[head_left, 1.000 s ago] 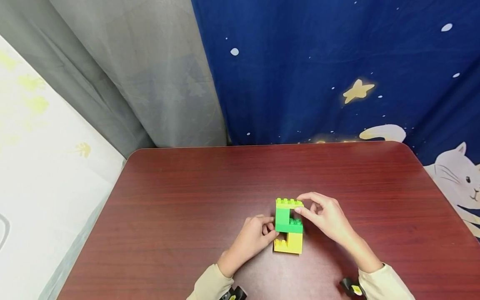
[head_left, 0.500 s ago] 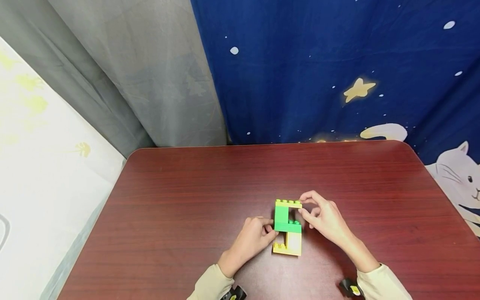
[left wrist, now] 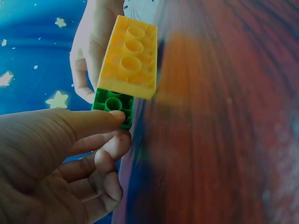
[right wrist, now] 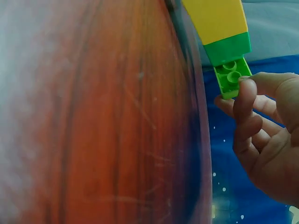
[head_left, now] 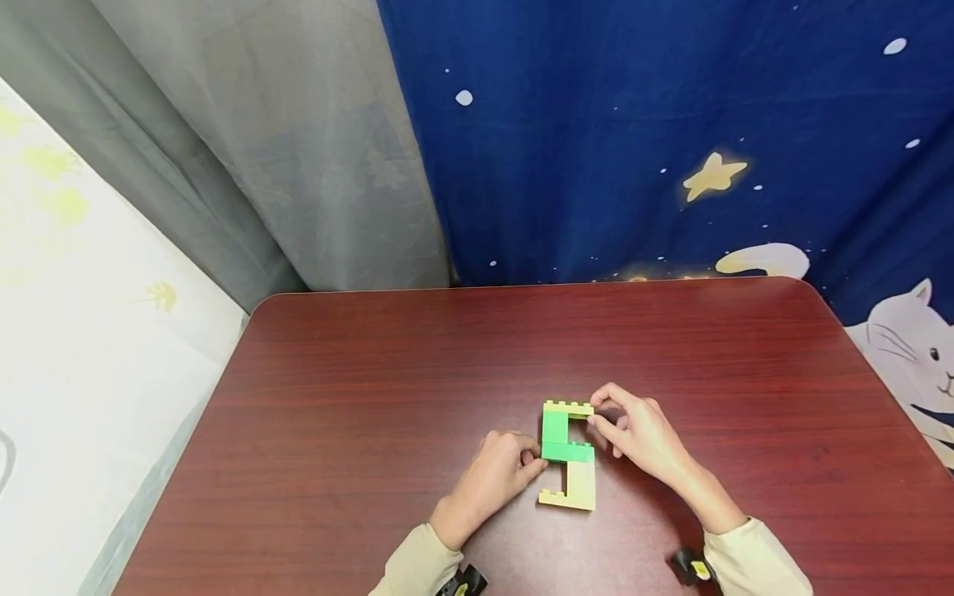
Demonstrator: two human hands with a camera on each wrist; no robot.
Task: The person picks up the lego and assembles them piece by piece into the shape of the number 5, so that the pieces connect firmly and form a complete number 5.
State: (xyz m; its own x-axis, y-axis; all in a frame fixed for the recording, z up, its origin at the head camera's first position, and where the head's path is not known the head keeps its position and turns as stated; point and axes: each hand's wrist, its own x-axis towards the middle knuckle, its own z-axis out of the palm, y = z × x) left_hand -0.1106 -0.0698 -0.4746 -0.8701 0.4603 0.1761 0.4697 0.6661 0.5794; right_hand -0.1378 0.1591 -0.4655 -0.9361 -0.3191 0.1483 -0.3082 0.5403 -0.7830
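A zigzag build of toy building bricks stands between the two hands. In the head view its bottom and lower right are yellow bricks (head_left: pixel 581 487), with green bricks (head_left: pixel 555 428) in the middle and a thin lime brick (head_left: pixel 568 409) across the top. The left hand (head_left: pixel 492 472) pinches the left end of the green layer; its wrist view shows the thumb against the hollow underside of the green brick (left wrist: pixel 113 103). With thumb and index finger, the right hand (head_left: pixel 644 434) pinches the right end of the lime brick, whose hollow underside (right wrist: pixel 229 79) shows in the right wrist view.
The build is over a reddish-brown wooden table (head_left: pixel 358 397) with rounded far corners. Behind it hang a grey curtain (head_left: pixel 335 149) and a blue curtain (head_left: pixel 566 149) with stars and a cat. Black wrist cameras are by both sleeves (head_left: pixel 753 559).
The build has shifted slightly left and tilted, so fewer of its stud tops show and the yellow bricks look paler. Both hands have moved a little with it.
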